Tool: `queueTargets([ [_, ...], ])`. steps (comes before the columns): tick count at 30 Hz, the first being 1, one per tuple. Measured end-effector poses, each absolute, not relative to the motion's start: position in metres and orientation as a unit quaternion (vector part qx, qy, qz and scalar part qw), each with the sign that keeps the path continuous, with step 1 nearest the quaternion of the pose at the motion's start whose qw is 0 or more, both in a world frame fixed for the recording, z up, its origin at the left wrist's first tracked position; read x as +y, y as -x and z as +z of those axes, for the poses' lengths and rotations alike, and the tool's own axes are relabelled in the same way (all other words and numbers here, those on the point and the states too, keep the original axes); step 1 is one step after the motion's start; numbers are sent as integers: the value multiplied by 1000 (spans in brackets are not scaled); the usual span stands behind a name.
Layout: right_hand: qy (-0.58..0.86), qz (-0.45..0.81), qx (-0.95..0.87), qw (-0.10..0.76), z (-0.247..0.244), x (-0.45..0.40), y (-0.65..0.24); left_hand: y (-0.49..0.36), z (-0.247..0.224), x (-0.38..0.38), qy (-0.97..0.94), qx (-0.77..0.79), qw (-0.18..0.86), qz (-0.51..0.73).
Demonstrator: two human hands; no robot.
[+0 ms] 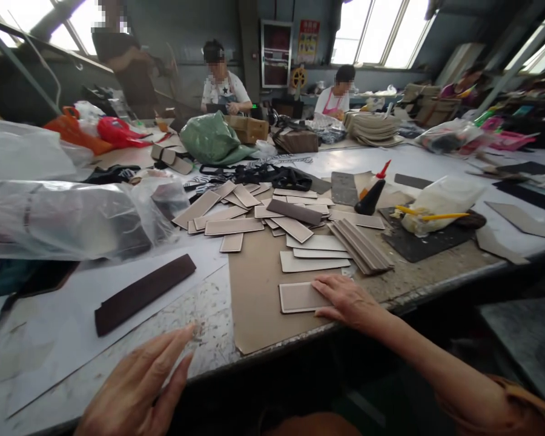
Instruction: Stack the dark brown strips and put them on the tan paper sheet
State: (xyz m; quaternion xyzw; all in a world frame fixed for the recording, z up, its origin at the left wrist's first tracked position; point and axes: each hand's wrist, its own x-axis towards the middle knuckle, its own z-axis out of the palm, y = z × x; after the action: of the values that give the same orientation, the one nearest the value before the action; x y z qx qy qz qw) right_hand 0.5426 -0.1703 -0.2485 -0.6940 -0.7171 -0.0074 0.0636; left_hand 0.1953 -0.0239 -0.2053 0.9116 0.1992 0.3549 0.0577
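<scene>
My right hand (347, 301) grips the right end of a flat beige rectangular piece (297, 298) with a pale border. Its fingers lie over the top and the thumb is at the near edge. Under the piece is a brown board (257, 303). My left hand (145, 378) is held over the table's near edge at lower left, fingers stretched and apart, with nothing in it. Just beyond my right hand lie some pale strips (315, 262) and a fanned stack of taupe strips (361, 245). Farther off is a loose heap of beige rectangular pieces (234, 226).
A dark brown strip (145, 293) lies on white sheeting at left, near a clear plastic-wrapped bundle (68, 218). To the right stand a black bottle with a red tip (372, 194) and a bag-covered container (436, 203) with yellow sticks. Several people sit or stand beyond the table.
</scene>
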Motion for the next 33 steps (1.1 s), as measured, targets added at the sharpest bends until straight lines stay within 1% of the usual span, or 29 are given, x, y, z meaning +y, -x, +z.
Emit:
queueTargets([
  [3,665,-41,-744,50,-245,-169,-544,-223,-213,-34,-932,178,44,312],
  [5,650,-59,-756,51,-246,-170,-545,-236,-218,-40,-932,184,52,307],
  [9,623,-89,-775,69,-253,-171,-550,-252,-229,-49,-929,208,88,295],
  [12,600,-125,-786,81,-257,-168,-554,-259,-236,-55,-915,228,136,305],
  [15,590,-141,-791,82,-254,-160,-559,-270,-239,-61,-881,259,237,316],
  [16,593,-142,-788,82,-251,-156,-559,-276,-239,-63,-860,276,292,315],
  [18,608,-148,-775,86,-243,-146,-556,-291,-237,-67,-787,330,433,291],
  [21,618,-152,-763,116,-228,-128,-537,-321,-233,-71,-571,401,673,246],
  [23,599,-138,-775,146,-220,-118,-515,-341,-232,-72,-410,393,775,277],
  [25,567,-119,-796,178,-213,-109,-492,-355,-230,-70,-294,369,813,340],
  [27,531,-88,-819,200,-208,-99,-477,-362,-228,-65,-234,373,811,385],
  [29,509,-27,-836,205,-203,-85,-477,-361,-224,-56,-201,396,802,400],
  [32,558,30,-809,181,-200,-55,-511,-355,-220,-38,-175,412,804,391],
  [33,607,-2,-776,174,-201,-42,-528,-354,-220,-32,-172,403,812,385],
])
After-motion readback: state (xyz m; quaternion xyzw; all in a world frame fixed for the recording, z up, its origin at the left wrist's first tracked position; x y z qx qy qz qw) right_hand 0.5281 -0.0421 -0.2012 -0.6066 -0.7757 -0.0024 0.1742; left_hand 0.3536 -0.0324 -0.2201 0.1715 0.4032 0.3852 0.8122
